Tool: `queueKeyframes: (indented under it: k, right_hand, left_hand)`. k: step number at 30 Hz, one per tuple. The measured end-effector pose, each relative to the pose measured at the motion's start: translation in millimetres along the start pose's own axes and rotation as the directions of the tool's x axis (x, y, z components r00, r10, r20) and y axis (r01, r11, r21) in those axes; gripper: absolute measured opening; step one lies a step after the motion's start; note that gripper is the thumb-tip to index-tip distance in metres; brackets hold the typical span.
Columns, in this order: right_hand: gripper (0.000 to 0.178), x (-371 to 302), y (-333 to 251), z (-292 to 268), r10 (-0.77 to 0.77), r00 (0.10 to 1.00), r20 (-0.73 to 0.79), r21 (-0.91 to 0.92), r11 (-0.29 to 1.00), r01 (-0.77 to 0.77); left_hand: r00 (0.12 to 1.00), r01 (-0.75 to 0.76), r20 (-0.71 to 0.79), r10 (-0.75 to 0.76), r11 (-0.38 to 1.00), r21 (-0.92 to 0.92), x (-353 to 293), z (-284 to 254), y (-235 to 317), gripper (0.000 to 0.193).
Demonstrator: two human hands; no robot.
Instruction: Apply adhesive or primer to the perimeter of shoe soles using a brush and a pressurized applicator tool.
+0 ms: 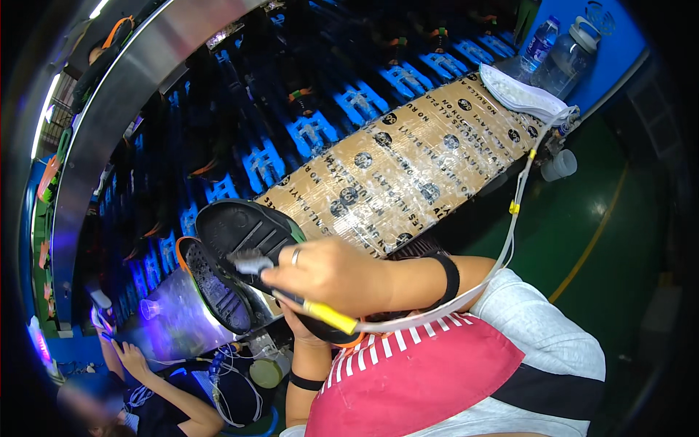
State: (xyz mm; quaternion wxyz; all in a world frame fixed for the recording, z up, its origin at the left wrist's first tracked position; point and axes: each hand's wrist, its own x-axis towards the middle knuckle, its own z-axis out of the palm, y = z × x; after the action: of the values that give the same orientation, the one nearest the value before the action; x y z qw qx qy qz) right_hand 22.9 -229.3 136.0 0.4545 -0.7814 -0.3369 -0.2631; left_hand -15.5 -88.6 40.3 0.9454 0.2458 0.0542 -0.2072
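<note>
Nearest the lens: red apron with white stripes [415, 379] over a grey shirt, filling the lower edge. Above it, two forearms crossing in front of the chest.

Beyond, largest in view: blue conveyor [313, 131] curving away, loaded with dark shoes on blue holders. Alongside it, a cardboard-covered bench top [408, 167] wrapped in clear tape, presumably to give a smooth, wipeable surface. At its far end, a white shoe part [524, 91] and two clear water bottles [557, 51], set well apart from the work area.

Black shoe [240, 247] held sole-up just above the apron, tilted toward the face so the tread is exposed for work. Left hand [306, 324] under the shoe, mostly hidden; grip not fully visible, but clearly supporting it from below. Right hand [331, 273] clenched around a yellow-handled tool [328, 315], ring on one finger, black wristband behind. Tool tip [251, 261] touching the sole. White hose [510, 218] running from the handle to the bench's far end, routed over the forearm and clear of the sole.

Lower left: another person's arm [164, 390] among cables.
</note>
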Motion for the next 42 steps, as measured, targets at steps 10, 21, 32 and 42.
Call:
queueKeyframes:
  k: [10,21,32,42]
  right_hand:
    - [0.019,-9.4,-5.6,6.1,-0.014,1.000,0.022,0.083,0.997,0.012]
    - [0.023,-21.7,-7.9,10.1,0.053,0.996,0.077,0.179,0.982,-0.066]
    - [0.027,-27.9,-3.4,9.3,0.161,0.937,0.310,0.571,0.757,-0.319]
    - [0.025,-26.0,0.8,3.1,0.071,0.909,0.410,0.587,0.742,-0.323]
  left_hand:
    - [0.955,-0.207,-0.225,0.191,0.977,-0.047,-3.4,-10.4,9.7,0.067]
    - [0.974,-0.159,0.151,0.169,0.984,-0.078,8.7,9.0,29.2,0.066]
    - [0.938,-0.248,0.237,0.251,0.968,-0.043,18.2,4.1,55.2,0.054]
    - [0.910,-0.313,0.276,0.308,0.949,-0.028,16.8,-5.2,77.4,0.067]
